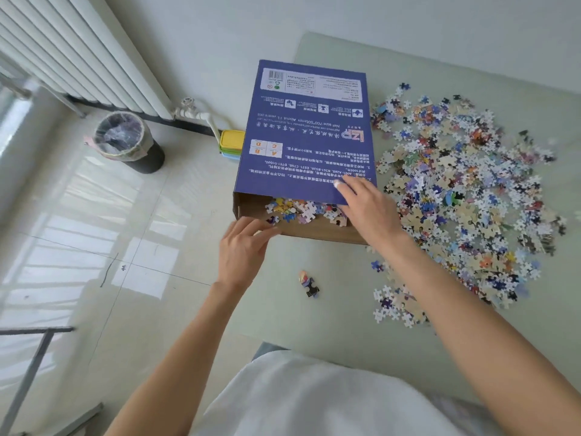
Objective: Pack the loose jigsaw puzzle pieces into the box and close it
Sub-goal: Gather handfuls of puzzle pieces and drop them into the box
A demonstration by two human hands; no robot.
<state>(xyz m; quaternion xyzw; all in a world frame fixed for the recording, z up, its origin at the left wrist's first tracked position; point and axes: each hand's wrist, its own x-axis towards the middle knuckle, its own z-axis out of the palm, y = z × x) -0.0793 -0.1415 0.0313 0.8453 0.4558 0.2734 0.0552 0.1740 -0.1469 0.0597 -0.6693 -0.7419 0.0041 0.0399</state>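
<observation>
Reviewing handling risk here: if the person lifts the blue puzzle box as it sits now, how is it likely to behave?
The blue puzzle box is thin cardboard, so probably light and slightly flexible. Its near end is open, showing pieces inside, which would likely spill if tipped that way. The left hand at the open flap suggests it needs steadying.

Light: you have bright, soft daylight from the left.
Glare: window-shaped patches shine on the glossy floor point(94, 231).
Shadows: faint everywhere.
Distortion: your wide lens bends the radiator point(72, 48) and the frame edges.
Blur: right hand point(367, 209) fingertips slightly smeared.
</observation>
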